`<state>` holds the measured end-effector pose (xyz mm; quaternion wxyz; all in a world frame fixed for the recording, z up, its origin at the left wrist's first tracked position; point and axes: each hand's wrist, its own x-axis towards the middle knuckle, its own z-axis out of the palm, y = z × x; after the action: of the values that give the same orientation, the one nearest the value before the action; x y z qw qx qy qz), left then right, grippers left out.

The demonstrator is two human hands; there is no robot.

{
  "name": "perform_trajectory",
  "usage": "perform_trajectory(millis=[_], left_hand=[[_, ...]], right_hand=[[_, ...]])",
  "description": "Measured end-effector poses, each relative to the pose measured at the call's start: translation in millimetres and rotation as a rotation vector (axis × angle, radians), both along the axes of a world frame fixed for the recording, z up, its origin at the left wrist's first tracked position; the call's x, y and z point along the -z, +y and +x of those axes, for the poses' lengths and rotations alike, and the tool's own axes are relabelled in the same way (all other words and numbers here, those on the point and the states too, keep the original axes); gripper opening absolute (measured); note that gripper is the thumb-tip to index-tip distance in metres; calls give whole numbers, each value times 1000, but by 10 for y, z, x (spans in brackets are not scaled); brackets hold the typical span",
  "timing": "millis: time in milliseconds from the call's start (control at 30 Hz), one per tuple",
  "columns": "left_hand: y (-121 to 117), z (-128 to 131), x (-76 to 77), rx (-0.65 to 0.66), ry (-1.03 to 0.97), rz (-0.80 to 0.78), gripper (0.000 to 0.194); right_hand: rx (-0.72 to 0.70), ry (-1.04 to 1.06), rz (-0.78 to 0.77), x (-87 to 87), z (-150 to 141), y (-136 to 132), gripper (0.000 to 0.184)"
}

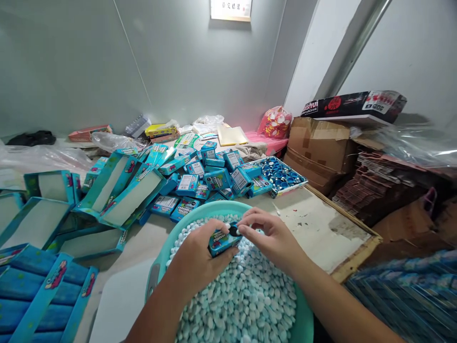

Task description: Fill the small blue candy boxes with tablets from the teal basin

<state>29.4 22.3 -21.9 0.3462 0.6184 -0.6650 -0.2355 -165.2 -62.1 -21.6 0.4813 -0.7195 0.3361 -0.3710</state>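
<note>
Holding a small blue box [222,241] over the basin [303,319] of pale tablets [246,300].
My left hand [200,257] is clamped around it; my right hand [271,236] fingertips pinch together at its open end.

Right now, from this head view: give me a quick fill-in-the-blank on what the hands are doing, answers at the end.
1. The left hand holds a small blue ____ over the basin.
2. The teal basin is filled with pale ____.
3. The right hand pinches at the ____ end of the small box.
4. Behind the basin lies a pile of small blue boxes, and right of it a tray of blue ____.

Missing words: box; candies; open; caps
</note>
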Motion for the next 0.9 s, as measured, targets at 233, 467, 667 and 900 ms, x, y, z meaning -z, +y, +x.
perform_trajectory(millis=[233,467,667,900], left_hand=[[-9,-17,-40,9,34,-28,39],[-23,6,10,55,-4,-132,24],[-4,9,-10,7,-43,-54,37],[7,13,-13,-57,82,50,81]], right_hand=[[56,150,81,-15,26,-35,25],[-314,675,-267,7,-315,162,54],[-298,751,-357,150,-178,249,17],[-229,457,-273,112,-231,312,15]])
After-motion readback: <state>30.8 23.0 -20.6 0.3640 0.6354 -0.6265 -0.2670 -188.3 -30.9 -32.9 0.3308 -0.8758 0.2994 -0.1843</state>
